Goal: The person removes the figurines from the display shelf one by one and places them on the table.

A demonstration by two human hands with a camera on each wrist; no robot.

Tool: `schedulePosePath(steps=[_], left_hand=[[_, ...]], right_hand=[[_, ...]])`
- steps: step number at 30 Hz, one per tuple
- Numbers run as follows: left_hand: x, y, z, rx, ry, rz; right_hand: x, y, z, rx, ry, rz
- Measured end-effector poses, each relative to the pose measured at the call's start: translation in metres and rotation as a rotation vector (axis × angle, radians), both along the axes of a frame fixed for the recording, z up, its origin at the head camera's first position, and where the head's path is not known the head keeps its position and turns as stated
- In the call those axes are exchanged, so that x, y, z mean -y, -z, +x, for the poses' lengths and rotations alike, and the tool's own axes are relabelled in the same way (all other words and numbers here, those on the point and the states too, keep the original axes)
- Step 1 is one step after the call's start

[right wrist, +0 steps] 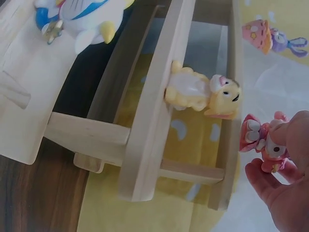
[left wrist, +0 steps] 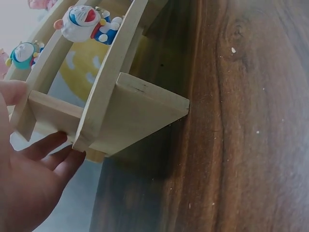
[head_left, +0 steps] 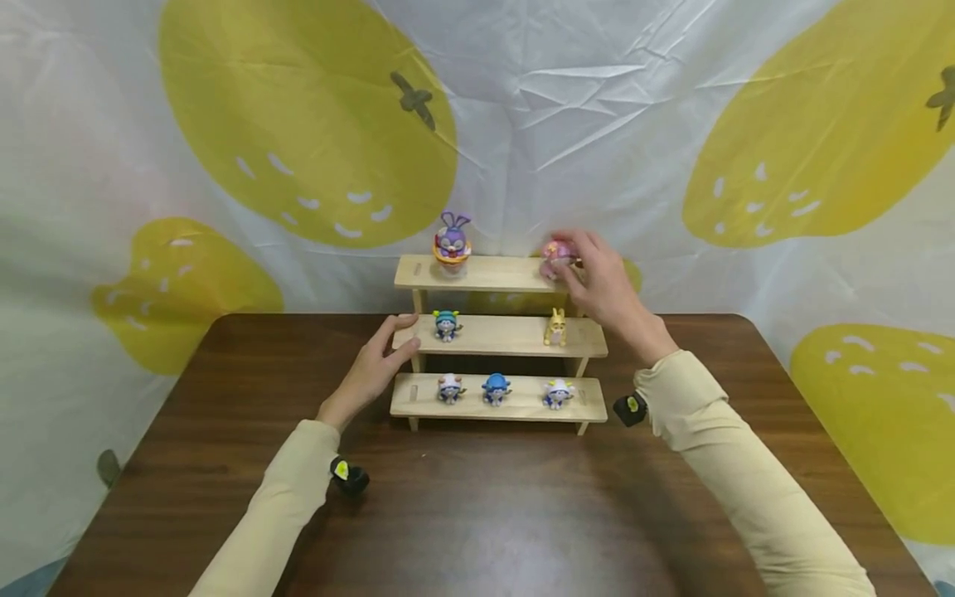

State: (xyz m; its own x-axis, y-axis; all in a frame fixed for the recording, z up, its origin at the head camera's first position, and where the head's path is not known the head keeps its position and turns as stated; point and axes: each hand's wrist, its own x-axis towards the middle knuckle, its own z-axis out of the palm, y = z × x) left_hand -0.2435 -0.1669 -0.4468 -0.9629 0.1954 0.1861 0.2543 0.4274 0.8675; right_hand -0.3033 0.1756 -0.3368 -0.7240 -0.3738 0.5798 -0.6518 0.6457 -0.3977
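A pink figurine (head_left: pixel 555 255) is pinched between the thumb and fingers of my right hand (head_left: pixel 603 278), at the right end of the top shelf. The right wrist view shows this pink figurine (right wrist: pixel 263 137) tilted, its base near the shelf edge. My left hand (head_left: pixel 375 365) holds the left end of the middle shelf of a three-tier wooden display stand (head_left: pixel 500 334). In the left wrist view, the fingers (left wrist: pixel 63 162) of that hand lie around the stand's end. Below my right hand, a yellow rabbit-like figurine (head_left: pixel 555 329) stands on the middle shelf.
A purple rabbit figurine (head_left: pixel 452 240) stands at the top left. A figurine with a teal hat (head_left: pixel 446 325) is on the middle shelf. White-hatted (head_left: pixel 449 388), blue-hatted (head_left: pixel 496 389) and another white-hatted figurine (head_left: pixel 557 393) line the bottom shelf. A patterned cloth (head_left: pixel 522 149) hangs behind the brown table (head_left: pixel 477 514).
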Motion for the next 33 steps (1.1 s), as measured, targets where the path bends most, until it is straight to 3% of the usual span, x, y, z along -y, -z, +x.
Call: schedulePosePath(steps=[8, 18, 26, 33], left_hand=[[-0.002, 0.009, -0.009, -0.044, -0.015, 0.061], [-0.005, 0.013, -0.007, -0.058, 0.006, 0.118], [-0.003, 0.015, -0.007, -0.058, -0.001, 0.132], [-0.005, 0.014, -0.007, -0.056, 0.009, 0.146]], right_hand=[[0.006, -0.011, 0.007, -0.028, -0.043, -0.026], [0.012, -0.016, 0.025, -0.052, -0.075, -0.02], [0.02, -0.018, 0.038, -0.121, -0.131, -0.016], [0.025, -0.017, 0.049, -0.112, -0.136, -0.01]])
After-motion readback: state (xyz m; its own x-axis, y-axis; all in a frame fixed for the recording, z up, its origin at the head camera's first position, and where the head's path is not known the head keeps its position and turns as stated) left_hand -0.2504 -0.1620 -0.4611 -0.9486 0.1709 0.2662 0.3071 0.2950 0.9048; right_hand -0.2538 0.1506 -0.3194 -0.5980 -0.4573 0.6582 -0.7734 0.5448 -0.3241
